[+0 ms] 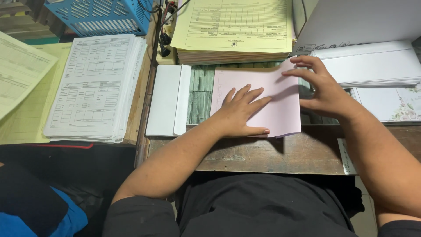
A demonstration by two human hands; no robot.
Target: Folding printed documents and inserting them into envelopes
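A person seated at a worn wooden tabletop (280, 153) presses a pink sheet (280, 105) flat near the front edge, its lower corner lying just over a bare strip of wood that runs along that edge. The left hand (241, 112) lies palm down on the sheet's left half, fingers spread wide. The right hand (322, 87) hovers at the sheet's upper right corner, fingers curved and apart, fingertips touching the paper's top edge. The sheet is plain, pale pink, folded or doubled, with a crisp straight right side. Room is tight: white envelopes (169, 101) lie just left, a yellow form stack (234, 30) crowds the back edge, and a white envelope pile (372, 63) sits at the right. A stack of printed white forms (94, 87) rests on a neighbouring surface, well apart.
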